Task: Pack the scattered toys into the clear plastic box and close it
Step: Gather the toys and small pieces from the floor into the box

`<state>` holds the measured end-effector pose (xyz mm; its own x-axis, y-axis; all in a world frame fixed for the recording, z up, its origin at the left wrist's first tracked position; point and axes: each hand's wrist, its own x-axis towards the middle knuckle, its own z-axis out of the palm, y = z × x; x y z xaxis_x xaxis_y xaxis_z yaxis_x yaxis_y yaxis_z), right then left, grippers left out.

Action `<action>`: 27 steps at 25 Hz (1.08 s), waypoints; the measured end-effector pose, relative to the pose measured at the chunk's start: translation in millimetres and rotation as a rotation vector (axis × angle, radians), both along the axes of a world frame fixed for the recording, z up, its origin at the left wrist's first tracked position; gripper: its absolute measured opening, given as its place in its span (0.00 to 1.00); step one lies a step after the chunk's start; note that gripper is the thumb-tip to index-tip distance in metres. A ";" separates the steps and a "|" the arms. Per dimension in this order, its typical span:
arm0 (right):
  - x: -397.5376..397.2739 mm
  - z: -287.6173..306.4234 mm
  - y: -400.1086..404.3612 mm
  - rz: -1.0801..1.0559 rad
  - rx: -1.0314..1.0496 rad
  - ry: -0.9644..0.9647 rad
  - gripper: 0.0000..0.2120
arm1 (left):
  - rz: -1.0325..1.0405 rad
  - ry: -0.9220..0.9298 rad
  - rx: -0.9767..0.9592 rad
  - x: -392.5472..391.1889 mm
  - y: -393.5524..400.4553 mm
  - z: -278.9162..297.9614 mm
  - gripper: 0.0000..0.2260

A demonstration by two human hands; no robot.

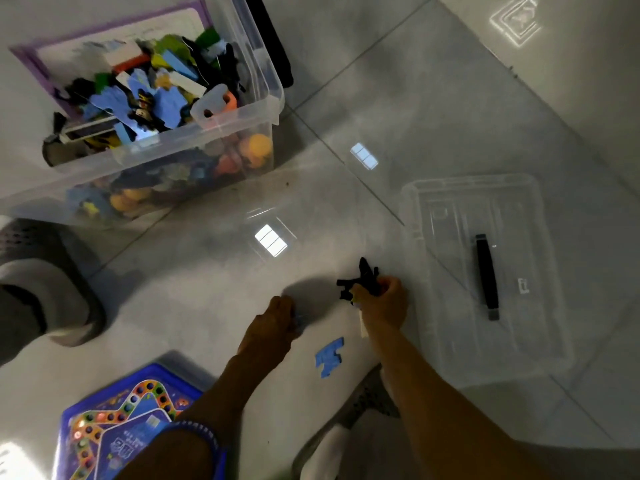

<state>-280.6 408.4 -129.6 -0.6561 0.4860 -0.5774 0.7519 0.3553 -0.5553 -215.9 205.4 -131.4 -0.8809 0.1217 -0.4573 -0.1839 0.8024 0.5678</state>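
Observation:
The clear plastic box [221, 133] stands at the upper left, heaped with foam pieces and toys. Its clear lid [450, 306] with a black handle [486, 275] lies flat on the floor at the right. My right hand [386, 301] grips a bunch of black foam pieces [362, 278] just left of the lid. My left hand [277, 320] reaches down to the floor, fingers curled over something small that I cannot make out. A blue foam piece [329, 356] lies on the tiles between my forearms.
A blue board-game tray [114, 420] lies at the bottom left, partly under my left arm. A grey shoe [45, 285] stands at the left edge, and my own shoe [346, 420] is at the bottom centre. Grey glossy tiles cover the floor.

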 end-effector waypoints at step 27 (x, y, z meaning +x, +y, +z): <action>56.5 21.4 10.3 0.466 0.242 -0.186 0.14 | 0.341 -0.306 0.028 42.0 73.3 23.8 0.19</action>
<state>-224.1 418.7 -108.2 -0.7310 0.3018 -0.6121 0.5623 0.7745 -0.2897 -173.9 278.7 -107.6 -0.6980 -0.1355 -0.7032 -0.5972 0.6520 0.4672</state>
